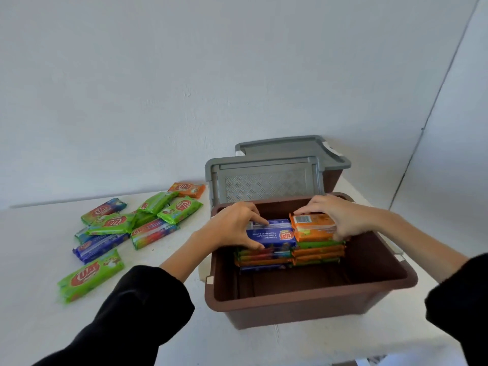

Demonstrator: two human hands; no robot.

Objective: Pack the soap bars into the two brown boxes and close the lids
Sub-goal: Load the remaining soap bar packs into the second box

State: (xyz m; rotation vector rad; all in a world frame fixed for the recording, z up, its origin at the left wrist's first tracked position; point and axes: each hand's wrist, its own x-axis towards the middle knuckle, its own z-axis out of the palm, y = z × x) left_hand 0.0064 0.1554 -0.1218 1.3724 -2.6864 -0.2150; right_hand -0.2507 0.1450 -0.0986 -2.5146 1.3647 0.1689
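Hands were both down in the near brown box [311, 294], which sat on the white table [34, 260] with its grey lid [264, 178] flipped up at the back. Left hand [232, 225] was clamped on a blue soap bar [274, 236] topping the left stack, thumb on the near edge, fingers over the far side. Right hand [340, 217] gripped an orange bar [311, 225] on the right stack, right beside the blue one. Second brown box [332, 178] sat behind, lid shut. Loose bars [116, 228], mostly green, lay scattered off to the left on the table.
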